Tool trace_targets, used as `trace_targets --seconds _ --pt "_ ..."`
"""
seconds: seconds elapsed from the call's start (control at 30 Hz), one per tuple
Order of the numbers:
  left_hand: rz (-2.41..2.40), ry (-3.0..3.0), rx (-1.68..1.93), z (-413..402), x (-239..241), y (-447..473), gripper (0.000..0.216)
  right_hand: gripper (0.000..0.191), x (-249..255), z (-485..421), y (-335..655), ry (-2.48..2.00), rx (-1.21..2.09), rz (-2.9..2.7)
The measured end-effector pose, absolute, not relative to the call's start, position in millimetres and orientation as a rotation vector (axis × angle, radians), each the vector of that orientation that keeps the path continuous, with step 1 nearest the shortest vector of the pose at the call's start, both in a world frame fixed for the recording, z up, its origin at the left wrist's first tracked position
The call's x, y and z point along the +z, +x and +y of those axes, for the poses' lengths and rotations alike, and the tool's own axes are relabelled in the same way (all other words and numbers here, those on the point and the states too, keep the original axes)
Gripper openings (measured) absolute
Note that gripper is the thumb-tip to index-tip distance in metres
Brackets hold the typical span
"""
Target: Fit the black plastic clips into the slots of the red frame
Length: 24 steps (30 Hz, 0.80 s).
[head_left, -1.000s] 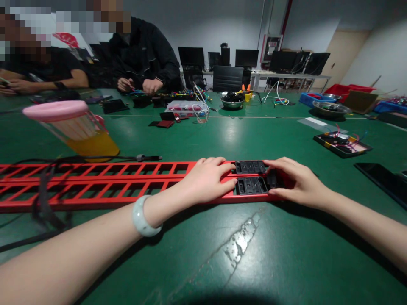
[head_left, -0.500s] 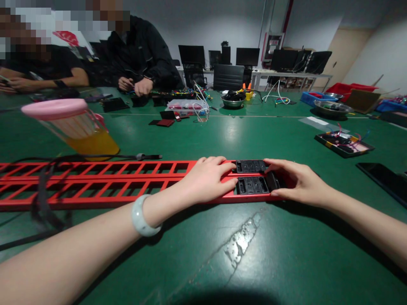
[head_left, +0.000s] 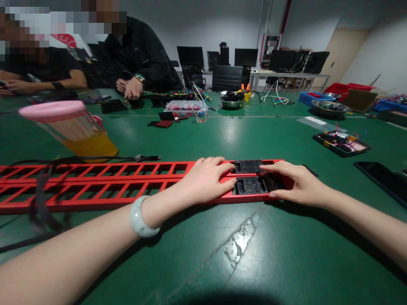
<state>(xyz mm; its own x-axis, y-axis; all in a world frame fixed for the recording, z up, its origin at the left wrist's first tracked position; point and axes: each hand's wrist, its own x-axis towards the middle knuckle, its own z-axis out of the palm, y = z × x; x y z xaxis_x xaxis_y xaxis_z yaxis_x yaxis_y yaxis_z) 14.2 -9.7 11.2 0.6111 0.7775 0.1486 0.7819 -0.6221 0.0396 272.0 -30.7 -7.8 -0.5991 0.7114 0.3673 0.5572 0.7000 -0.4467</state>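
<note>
A long red frame (head_left: pixel 104 203) with two rows of rectangular slots lies across the table in front of me. Black plastic modules (head_left: pixel 249 185) fill several slots near its right end. My left hand (head_left: pixel 208 180) rests flat over the frame, fingers stretched towards these modules, and a pale bangle circles its wrist. At the right end, my right hand (head_left: pixel 295 183) grips a single black plastic module (head_left: pixel 270 182) between thumb and fingers. That module sits low at the front row's slot, beside the filled ones; the fingers partly hide it.
A pink-lidded cup (head_left: pixel 90 142) with orange liquid stands behind the frame's left part. Black cable (head_left: pixel 44 199) drapes over that part. Rightward lie a small tray (head_left: pixel 341 144) with wires and a dark phone-like slab (head_left: pixel 381 182). Two people sit across the table.
The module in my right hand has gone down and slightly left, from standing tilted to lying lower in the frame. My left hand stays in place on the frame.
</note>
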Motion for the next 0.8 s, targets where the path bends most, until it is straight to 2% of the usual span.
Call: trace_targets --seconds 0.8 --pt "-1.347 -2.790 -0.237 -9.3 10.1 13.7 0.041 0.059 -11.8 -30.4 272.9 -0.980 0.438 -2.290"
